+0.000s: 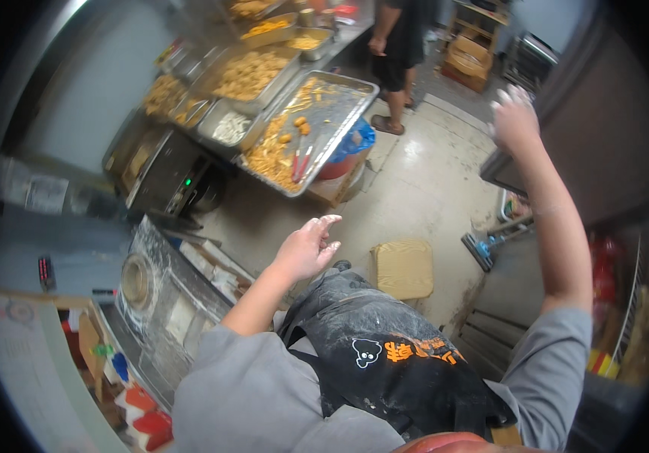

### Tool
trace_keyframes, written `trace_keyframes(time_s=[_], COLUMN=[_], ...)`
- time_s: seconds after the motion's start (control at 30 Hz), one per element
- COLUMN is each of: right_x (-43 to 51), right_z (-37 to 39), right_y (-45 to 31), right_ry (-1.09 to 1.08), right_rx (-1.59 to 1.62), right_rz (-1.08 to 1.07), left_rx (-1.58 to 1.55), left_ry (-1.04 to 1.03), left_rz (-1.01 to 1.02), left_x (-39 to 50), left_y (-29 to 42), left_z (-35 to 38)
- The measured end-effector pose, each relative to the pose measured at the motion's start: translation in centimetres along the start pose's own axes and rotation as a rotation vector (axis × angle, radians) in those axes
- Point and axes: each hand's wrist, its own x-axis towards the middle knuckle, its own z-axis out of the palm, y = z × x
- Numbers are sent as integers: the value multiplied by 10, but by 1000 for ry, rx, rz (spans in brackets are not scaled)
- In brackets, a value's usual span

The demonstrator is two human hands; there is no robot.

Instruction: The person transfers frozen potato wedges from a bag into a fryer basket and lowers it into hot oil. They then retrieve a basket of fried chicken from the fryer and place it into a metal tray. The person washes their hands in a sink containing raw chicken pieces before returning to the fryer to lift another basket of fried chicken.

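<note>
My left hand [308, 246], dusted with white flour, is held in the air over the floor in front of my apron [358, 317], its fingers apart and nothing in them. My right hand [514, 116] is raised at the upper right near the edge of a dark cabinet [596, 130]; its fingertips are coated white and hold nothing that I can see. Ahead of my left hand, a large metal tray [353, 99] bears fried pieces and red-handled tongs [302, 164]. Behind the tray are metal pans of fried food [253, 73] and one of white pieces [231, 127].
A person [395, 51] in dark clothes stands beyond the tray. A yellow-covered stool [404, 269] and a blue floor-brush head [477, 252] are on the floor side. At the left are a floury worktop [180, 317] and a black appliance with a green light [160, 170].
</note>
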Motion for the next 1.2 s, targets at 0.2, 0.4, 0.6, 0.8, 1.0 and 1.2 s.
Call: trace_keyframes(time_s=[0.2,0.4,0.6,0.8,1.0,1.2], right_x=[21,20,19,-2,7,117], right_z=[67,75,-1,-35,-20,-49], right_y=[-6,-65,-255,-436,-502,-537], right_ry=[-381,-1038,-897,-1316,-1237,-1160], right_rx=[-161,-31,626,952,773,696], right_rz=[169,252,-107,-333,-213,-369], left_rx=[14,-42,12,-113,-129,-120], left_ry=[-22,80,-1,78,265,365], left_rz=[-111,28,-113,-279,-390,-581], left_x=[-12,9,34,22,-6,-15], left_y=[-36,-111,-227,-331,-405,-465], left_z=[-10,-46,-131,-205,-257,-297])
